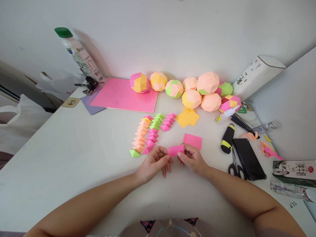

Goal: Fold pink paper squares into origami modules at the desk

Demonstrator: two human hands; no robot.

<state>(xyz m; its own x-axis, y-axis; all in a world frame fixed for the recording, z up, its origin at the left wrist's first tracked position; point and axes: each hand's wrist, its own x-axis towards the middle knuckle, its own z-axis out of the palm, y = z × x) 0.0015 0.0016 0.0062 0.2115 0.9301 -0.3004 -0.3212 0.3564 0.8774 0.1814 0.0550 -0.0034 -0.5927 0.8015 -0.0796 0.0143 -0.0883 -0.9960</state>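
A folded pink paper slip [176,150] is held up between my two hands over the table. My left hand [154,162] pinches its left end between thumb and fingers. The right end is gripped by my right hand [194,159], thumb in front. Just behind my right hand lies a pink square of paper [194,141]. Beyond my left hand stand rows of small folded paper pieces: peach ones [141,133], green ones [157,121], and pink ones [168,121]. Orange paper squares [187,117] lie farther back.
Faceted paper balls [208,83] line the wall beside a pink sheet [123,95]. On the right are a black-and-yellow utility knife [227,139], scissors [235,168], a phone [250,158], and a glue bottle [228,113]. A tall green-capped bottle [81,56] stands back left.
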